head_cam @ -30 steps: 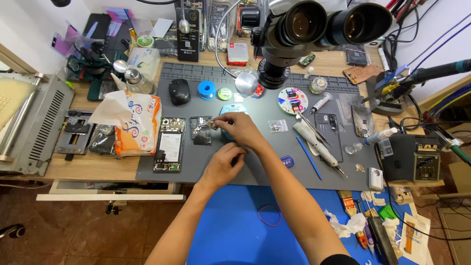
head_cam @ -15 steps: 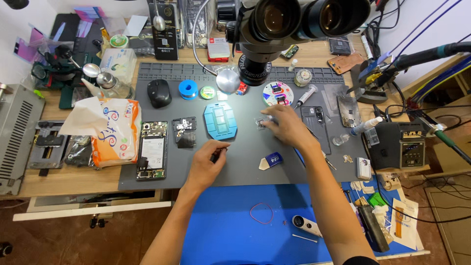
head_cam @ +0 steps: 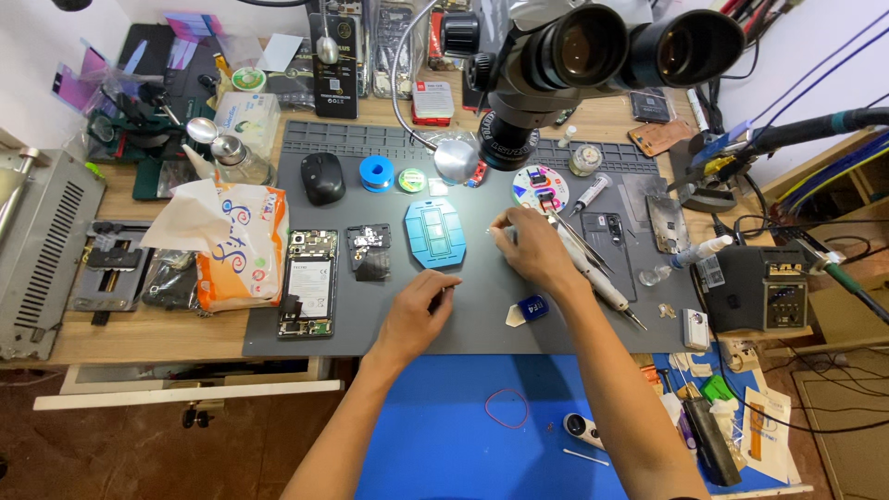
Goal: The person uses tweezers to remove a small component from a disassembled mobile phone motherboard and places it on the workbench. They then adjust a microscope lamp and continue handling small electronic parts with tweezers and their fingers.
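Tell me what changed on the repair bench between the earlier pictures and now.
The right hand moved rightward off the middle of the grey mat, uncovering the light blue octagonal plate. The left hand drew back toward the person, its fingers pinching something small and dark. The opened phone, black mouse and tissue pack stayed put.

right hand's (head_cam: 530, 248) pinched item too small

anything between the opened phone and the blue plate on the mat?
Yes: a small black phone part lies between the opened phone and the blue plate, head view.
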